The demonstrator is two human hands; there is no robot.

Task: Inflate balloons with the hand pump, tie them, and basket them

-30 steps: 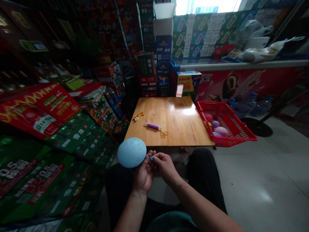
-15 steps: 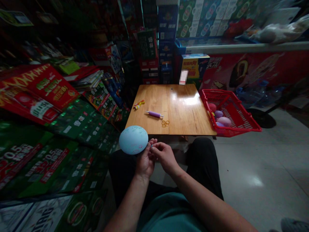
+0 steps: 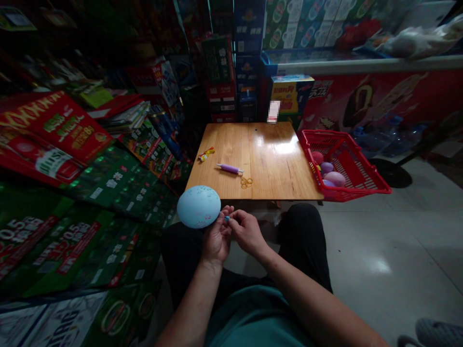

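Note:
A light blue inflated balloon (image 3: 198, 206) with small printed marks floats over my left thigh, its neck end toward my hands. My left hand (image 3: 217, 237) is closed round the neck beside the balloon's body. With thumb and forefinger, my right hand (image 3: 248, 232) pinches the blue neck end just to the right. Past the hands, on the wooden table (image 3: 269, 166), lie a purple hand pump (image 3: 229, 169), several yellowish rubber bands (image 3: 246, 182) and a small yellow and red packet (image 3: 206, 154).
A red basket (image 3: 358, 192) holding several balloons (image 3: 334, 179) stands right of the table. Stacked green cartons (image 3: 104, 193) crowd the left side. Boxes (image 3: 249, 29) and a freezer chest (image 3: 361, 67) stand behind the table.
More of the blue neck shows between my fingers now. The whole view has shifted slightly, while both hands stay at the balloon's neck.

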